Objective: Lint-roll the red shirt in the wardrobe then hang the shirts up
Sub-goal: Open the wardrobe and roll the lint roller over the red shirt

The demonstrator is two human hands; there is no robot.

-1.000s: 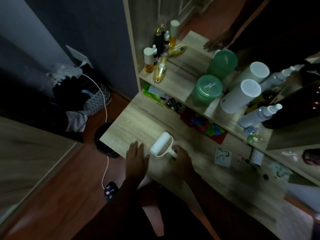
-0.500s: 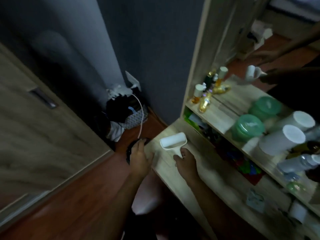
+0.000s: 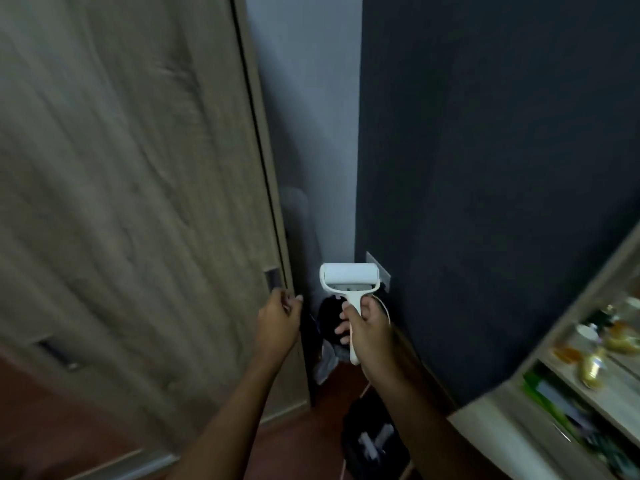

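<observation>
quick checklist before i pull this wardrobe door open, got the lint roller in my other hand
1. Grip on the lint roller: the right hand is wrapped round its handle, roller head up. Ok.
2. Hold on the wardrobe door: the left hand has its fingers curled at the door's edge, beside the recessed pull. Ok.
3. Door open enough to reach in: only a narrow dark gap shows. Not ok.
4. Red shirt found: the inside is hidden. Cannot tell.
5. Swing path: a dark pile sits on the floor in the corner near the door's edge. Cannot tell.

Dim light; dark blue wall [image 3: 485,133], reddish-brown floor [image 3: 41,410], wooden shelves [image 3: 491,441] right.
</observation>
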